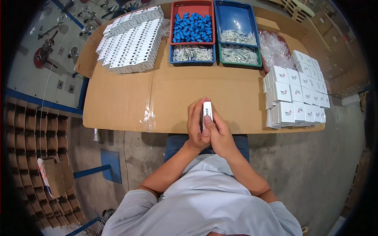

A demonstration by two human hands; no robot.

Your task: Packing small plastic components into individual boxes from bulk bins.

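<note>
A small white box [207, 107] stands on its narrow side between my two palms, just past the near edge of the table. My left hand [195, 122] presses flat along its left face, fingers pointing away from me. From the other side my right hand [221, 135] closes on it, the thumb lying over the box's narrow printed side. Both hands touch near the wrists. Most of the box's broad faces are hidden by the palms, and what is inside it cannot be seen.
Cardboard covers the table [173, 98]. Rows of white boxes [136, 47] lie far left; stacked white boxes [285, 92] stand right. At the back are a red tray [172, 23] of blue pieces, blue and green trays [236, 15] of small whitish packets, and clear plastic bags [275, 49].
</note>
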